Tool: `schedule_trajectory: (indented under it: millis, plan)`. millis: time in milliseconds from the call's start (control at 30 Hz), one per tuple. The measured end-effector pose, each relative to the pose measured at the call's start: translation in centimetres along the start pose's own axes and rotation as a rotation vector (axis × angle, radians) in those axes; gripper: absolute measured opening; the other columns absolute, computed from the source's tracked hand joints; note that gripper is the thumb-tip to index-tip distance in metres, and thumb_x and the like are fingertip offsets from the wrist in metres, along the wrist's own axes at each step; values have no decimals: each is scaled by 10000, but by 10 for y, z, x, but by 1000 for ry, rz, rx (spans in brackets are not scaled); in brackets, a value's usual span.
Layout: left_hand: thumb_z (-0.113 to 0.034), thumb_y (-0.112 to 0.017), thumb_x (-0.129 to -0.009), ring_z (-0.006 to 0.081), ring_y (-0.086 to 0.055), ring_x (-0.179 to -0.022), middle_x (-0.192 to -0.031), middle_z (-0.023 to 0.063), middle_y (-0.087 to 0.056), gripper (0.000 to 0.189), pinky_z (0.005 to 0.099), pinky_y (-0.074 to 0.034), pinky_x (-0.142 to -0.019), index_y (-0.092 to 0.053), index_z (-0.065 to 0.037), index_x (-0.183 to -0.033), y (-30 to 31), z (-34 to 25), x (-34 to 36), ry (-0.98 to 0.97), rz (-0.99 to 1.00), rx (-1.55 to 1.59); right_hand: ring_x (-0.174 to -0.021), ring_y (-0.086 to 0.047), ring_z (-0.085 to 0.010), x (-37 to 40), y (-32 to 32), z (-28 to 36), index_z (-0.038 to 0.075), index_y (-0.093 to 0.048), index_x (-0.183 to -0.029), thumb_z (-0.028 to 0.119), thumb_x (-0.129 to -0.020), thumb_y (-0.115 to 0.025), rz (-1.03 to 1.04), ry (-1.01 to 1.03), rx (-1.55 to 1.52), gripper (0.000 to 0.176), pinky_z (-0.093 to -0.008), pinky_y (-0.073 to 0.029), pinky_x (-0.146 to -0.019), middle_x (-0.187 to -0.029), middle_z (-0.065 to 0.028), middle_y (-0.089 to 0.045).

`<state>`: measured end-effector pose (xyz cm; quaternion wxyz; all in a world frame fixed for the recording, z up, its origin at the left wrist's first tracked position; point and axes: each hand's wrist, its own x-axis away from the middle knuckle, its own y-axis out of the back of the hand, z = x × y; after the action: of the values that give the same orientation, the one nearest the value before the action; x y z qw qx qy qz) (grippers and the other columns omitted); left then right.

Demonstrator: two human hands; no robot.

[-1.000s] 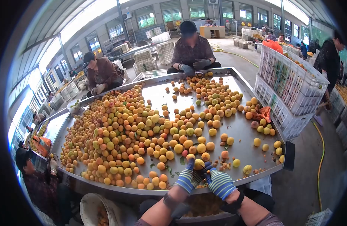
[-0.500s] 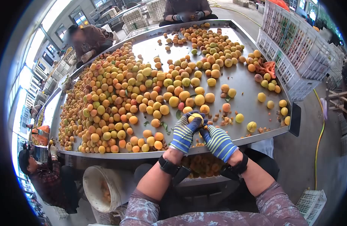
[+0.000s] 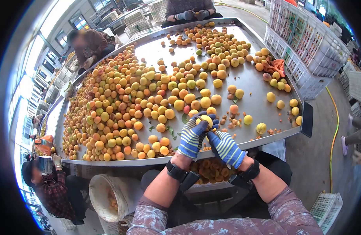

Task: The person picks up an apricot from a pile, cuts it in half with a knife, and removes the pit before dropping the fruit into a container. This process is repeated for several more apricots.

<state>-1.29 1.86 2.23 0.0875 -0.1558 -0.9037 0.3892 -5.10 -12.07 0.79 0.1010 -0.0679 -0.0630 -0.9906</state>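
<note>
In striped blue-and-yellow gloves, my hands meet over the near edge of the metal table (image 3: 255,100). My left hand (image 3: 193,135) is closed around a yellow apricot (image 3: 204,120), its fingers curled over the far side. My right hand (image 3: 226,145) is pressed close against the near side of the same fruit. Its fingers are pinched together; whatever they hold is hidden. Beyond my hands lie loose apricots (image 3: 205,102) and small pits and scraps (image 3: 229,122). Below the table edge, under my wrists, sit split apricots (image 3: 209,171).
A large heap of apricots (image 3: 110,105) covers the table's left side. White crates (image 3: 305,43) are stacked at the right, near an orange cloth (image 3: 275,66). A white bucket (image 3: 114,196) stands at lower left. Co-workers sit at the back (image 3: 190,9) and left (image 3: 92,45).
The view has shifted slightly. My left hand still has the apricot, which shows more of its side now, with the fingers spread further around it. My right hand stays close against it.
</note>
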Motion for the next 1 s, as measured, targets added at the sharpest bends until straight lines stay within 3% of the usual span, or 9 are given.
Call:
schedule_trajectory:
  millis: [67,233,367,467,567,600,733,833,1000]
  plan:
    - [-72,-627,-869,268,-611,-1040,-1176,179,-582,459,367,-515,-913,-429,2,-1276,-4,-2,-1,-41,-16,-101,-720,-626,-363,-2,3,-3,-28,-608,-923,240,-926,-555,-140,379,394,273,-418,-484,-596,-760,-228,-630]
    - [60,-674,-787,217,-602,-1028,-1183,190,-569,810,306,-519,-881,-175,-11,-1421,-7,-5,-4,-288,-97,-564,-738,-639,-358,6,16,28,-12,-597,-1011,242,-941,-532,-187,286,611,272,-382,-488,-589,-770,-208,-644]
    - [13,-699,-790,219,-607,-1034,-1199,211,-571,798,320,-521,-873,-217,-22,-1424,-5,-6,-2,-350,-78,-747,-742,-629,-369,3,18,20,-16,-600,-968,246,-932,-539,-139,261,605,271,-419,-486,-592,-774,-238,-629]
    - [19,-694,-790,237,-608,-1039,-1209,214,-568,761,329,-518,-883,-246,-26,-1403,-2,-4,-2,-325,-59,-680,-693,-622,-342,2,21,15,-23,-590,-1001,136,-898,-553,-13,207,433,193,-417,-481,-567,-785,-237,-616]
    - [-30,-681,-815,272,-605,-1057,-1215,221,-565,649,357,-505,-910,-317,-17,-1352,7,-1,-5,-246,-50,-507,-659,-615,-297,2,18,8,-10,-566,-1105,-2,-834,-538,21,628,573,272,-360,-483,-566,-810,-172,-605]
    - [-61,-667,-832,288,-596,-1076,-1221,227,-559,586,376,-500,-921,-349,-13,-1322,8,-1,-5,-208,-23,-482,-659,-615,-297,2,16,6,-10,-566,-1105,-2,-834,-538,23,632,575,272,-360,-483,-566,-810,-172,-605]
    - [-145,-628,-875,332,-568,-1122,-1237,240,-541,505,420,-486,-953,-385,-2,-1294,-4,-2,-5,-156,-15,-261,-631,-608,-306,-1,8,1,-13,-610,-994,103,-878,-571,-140,701,640,168,-378,-474,-566,-773,-171,-617]
    - [-181,-606,-899,347,-559,-1130,-1244,236,-533,487,417,-489,-960,-395,17,-1291,4,-2,-9,-137,-51,-21,-636,-626,-295,2,7,10,15,-615,-881,239,-930,-575,-283,303,124,233,-366,-454,-555,-667,-142,-622]
    - [-198,-557,-935,288,-613,-1038,-1146,184,-591,358,383,-520,-920,-487,28,-1204,-11,2,-3,-82,-71,57,-772,-659,-325,8,26,42,43,-588,-1088,323,-898,-619,-366,372,229,340,-364,-504,-643,-845,-153,-671]
